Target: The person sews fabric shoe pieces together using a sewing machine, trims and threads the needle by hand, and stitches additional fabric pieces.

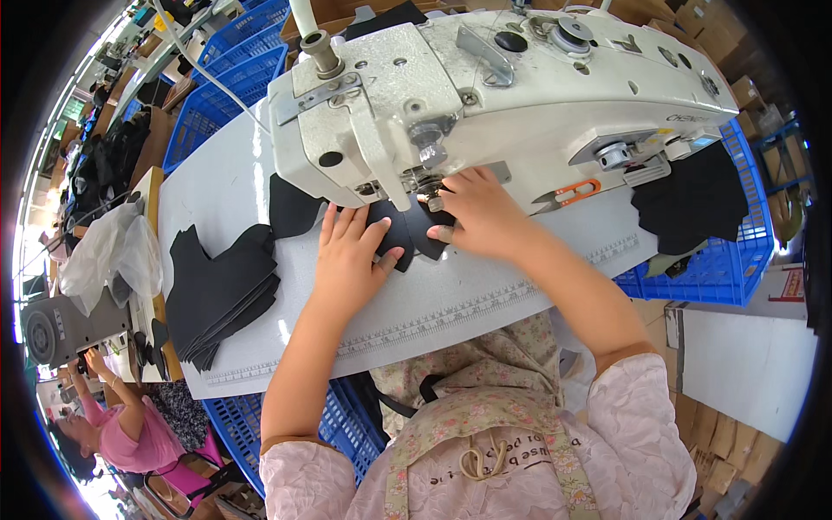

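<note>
A white industrial sewing machine [520, 95] stands on a pale grey table [485, 277]. Under its needle area lies a small black fabric piece [409, 232]. My left hand [347, 256] lies flat on the left part of that piece, fingers spread toward the needle. My right hand [477, 212] presses the piece's right side, fingertips close to the presser foot [425, 186]. A second black piece [293, 206] lies just left of the machine head.
A stack of cut black pieces [221, 290] sits at the table's left. Orange-handled snips [572, 192] rest under the machine arm. Black fabric [689, 204] fills a blue crate [719, 264] at right. More blue crates [234, 78] stand behind. Another person in pink [130, 429] works at lower left.
</note>
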Tool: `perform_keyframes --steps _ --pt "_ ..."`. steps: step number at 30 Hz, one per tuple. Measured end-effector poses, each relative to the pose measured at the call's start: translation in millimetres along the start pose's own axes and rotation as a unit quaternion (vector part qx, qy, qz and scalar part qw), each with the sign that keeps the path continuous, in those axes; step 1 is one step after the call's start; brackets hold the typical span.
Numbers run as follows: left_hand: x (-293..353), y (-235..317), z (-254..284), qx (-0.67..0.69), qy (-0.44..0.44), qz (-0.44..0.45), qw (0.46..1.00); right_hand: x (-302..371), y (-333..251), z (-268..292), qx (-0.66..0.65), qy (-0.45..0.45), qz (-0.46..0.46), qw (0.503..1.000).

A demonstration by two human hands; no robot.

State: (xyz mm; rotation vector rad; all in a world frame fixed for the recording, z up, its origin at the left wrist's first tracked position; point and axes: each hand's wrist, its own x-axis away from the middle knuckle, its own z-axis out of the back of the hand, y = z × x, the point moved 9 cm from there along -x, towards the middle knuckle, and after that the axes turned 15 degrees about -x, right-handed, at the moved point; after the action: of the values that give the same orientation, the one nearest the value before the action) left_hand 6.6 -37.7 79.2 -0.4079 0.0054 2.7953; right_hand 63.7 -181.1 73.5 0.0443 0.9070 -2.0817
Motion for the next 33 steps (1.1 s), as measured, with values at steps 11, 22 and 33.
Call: perform_keyframes --steps 11,22,33 --pt "-7 0 2 -0.019 0.024 -0.012 0.999 -8 14 -7 0.029 -0.033 -0.028 0.999" --pt "-8 -1 0 0.065 0.062 0.0 0.996 -7 7 -1 -0.017 0.036 0.031 0.999" --pt "-1 8 4 0.059 0.066 -0.026 0.996 7 4 0 0.003 0.036 0.096 0.995"
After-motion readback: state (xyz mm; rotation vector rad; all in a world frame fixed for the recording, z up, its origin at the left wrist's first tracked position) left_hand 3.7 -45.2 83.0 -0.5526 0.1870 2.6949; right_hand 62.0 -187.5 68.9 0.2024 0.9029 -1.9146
